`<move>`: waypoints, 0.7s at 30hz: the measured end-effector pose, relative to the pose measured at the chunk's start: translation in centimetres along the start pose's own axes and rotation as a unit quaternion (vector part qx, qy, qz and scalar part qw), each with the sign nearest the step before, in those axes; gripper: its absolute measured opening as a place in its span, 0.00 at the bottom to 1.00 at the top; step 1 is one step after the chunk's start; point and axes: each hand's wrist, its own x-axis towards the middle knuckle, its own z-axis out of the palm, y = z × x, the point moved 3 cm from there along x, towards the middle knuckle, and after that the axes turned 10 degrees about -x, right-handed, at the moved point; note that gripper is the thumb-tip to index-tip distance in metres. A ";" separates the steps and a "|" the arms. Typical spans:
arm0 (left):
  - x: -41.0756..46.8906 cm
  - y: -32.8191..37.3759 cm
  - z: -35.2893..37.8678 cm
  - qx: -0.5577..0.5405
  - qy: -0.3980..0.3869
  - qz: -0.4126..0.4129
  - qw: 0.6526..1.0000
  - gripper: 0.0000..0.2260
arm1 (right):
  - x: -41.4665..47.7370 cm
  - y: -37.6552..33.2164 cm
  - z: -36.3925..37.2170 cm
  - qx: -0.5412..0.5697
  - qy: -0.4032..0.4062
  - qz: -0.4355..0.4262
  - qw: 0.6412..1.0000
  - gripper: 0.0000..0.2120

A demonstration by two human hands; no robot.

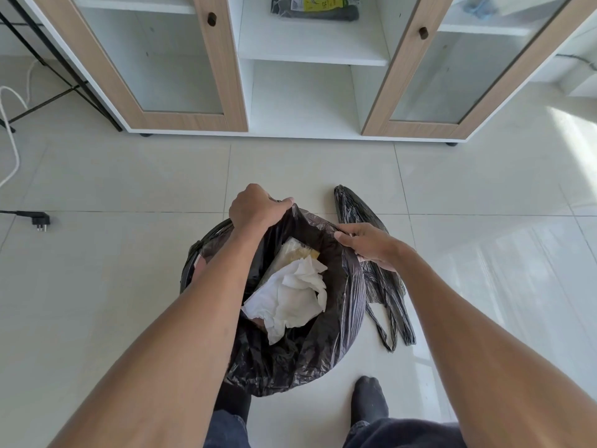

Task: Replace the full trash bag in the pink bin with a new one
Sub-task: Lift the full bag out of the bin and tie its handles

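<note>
Your tiled floor (122, 176) carries the full trash bag (323, 350), a flat spare bag (358, 211) just right of it, a black plug (40, 218) near the left edge, and a cabinet (223, 76) along the far edge.

two hands (258, 208) (368, 245), two black trash bags (307, 360) (358, 208), one pink bin (201, 261), one cabinet (223, 76), one plug (40, 218).

A: Which colours are shown at centre frame?
B: A black trash bag (307, 357) filled with white tissue (297, 295); a pink bin (201, 262) is glimpsed at its left.
A: And the upper frame?
B: A white cabinet (310, 43), light wood-grain doors (223, 59).
</note>
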 end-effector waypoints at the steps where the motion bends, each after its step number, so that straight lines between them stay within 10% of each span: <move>1: 0.3 -0.1 -0.1 0.003 -0.010 -0.001 1.000 0.25 | 0.1 0.0 -0.1 -0.010 0.000 -0.002 1.000 0.11; 12: 1.0 -0.6 -0.7 0.050 -0.046 0.002 0.998 0.19 | 1.2 -0.2 -0.5 -0.067 -0.027 -0.005 0.997 0.12; 21: 3.0 -1.8 -0.9 0.024 -0.140 -0.155 0.978 0.40 | 0.6 -0.7 -0.8 -0.127 -0.024 -0.024 0.991 0.12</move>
